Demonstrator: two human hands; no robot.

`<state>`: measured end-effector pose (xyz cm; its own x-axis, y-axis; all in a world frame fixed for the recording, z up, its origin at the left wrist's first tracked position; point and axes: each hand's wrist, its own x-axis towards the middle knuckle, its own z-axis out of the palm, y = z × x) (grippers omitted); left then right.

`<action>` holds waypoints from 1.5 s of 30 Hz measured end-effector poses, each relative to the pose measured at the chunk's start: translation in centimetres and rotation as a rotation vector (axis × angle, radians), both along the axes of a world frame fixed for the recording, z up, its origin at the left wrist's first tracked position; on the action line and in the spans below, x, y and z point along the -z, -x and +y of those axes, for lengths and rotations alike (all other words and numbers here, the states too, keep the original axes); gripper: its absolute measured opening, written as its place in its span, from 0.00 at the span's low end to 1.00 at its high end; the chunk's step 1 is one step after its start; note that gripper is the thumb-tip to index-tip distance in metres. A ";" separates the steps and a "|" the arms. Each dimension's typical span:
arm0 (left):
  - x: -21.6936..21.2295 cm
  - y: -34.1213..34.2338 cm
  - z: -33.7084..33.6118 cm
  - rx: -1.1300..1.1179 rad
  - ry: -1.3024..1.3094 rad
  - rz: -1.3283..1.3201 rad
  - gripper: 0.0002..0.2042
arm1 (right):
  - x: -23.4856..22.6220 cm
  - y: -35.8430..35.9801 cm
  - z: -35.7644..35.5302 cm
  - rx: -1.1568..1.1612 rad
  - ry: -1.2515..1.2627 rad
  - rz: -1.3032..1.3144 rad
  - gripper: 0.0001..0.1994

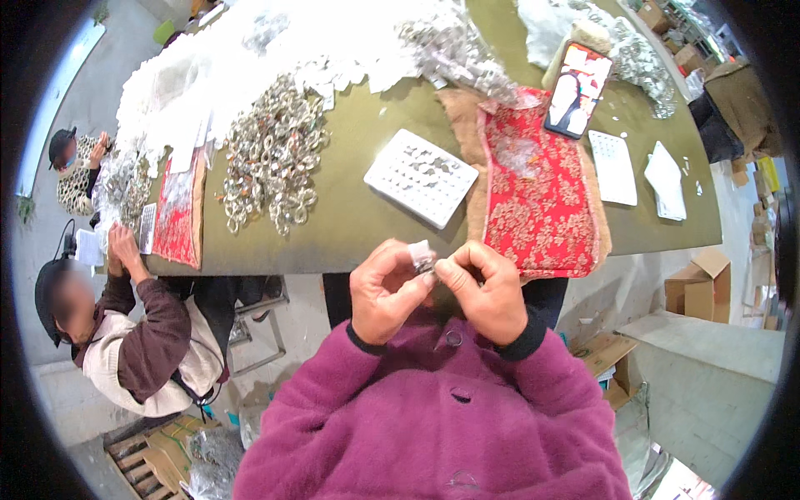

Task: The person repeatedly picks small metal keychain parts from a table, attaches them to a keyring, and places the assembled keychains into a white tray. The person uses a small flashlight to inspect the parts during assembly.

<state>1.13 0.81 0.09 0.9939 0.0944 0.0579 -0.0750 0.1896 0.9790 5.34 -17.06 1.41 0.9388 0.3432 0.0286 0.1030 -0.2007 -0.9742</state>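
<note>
My left hand (386, 290) pinches a small white tag (421, 252) between thumb and fingers, just off the table's front edge. A small shiny metal piece (427, 268) shows at the tag's lower end, its kind too small to make out. Right beside it, my right hand (486, 290) is closed, thumb against index finger, with the tips meeting the metal piece. What those fingers hold is hidden. Beyond my hands lies a white tray (400, 143) with rows of small metal pieces. To its right is a red floral cloth (542, 200) with a tan border.
A heap of shiny metal rings (275, 154) lies left on the green table (358, 225). Clear plastic bags (450, 42) are piled at the back. A phone (577, 90) leans behind the cloth, near a white card (612, 167). A co-worker (142, 333) sits at left.
</note>
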 end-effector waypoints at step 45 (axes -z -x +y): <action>-0.9 -1.1 -2.3 0.177 -0.510 -0.351 0.17 | -0.2 0.2 -6.2 -0.296 -0.321 0.361 0.09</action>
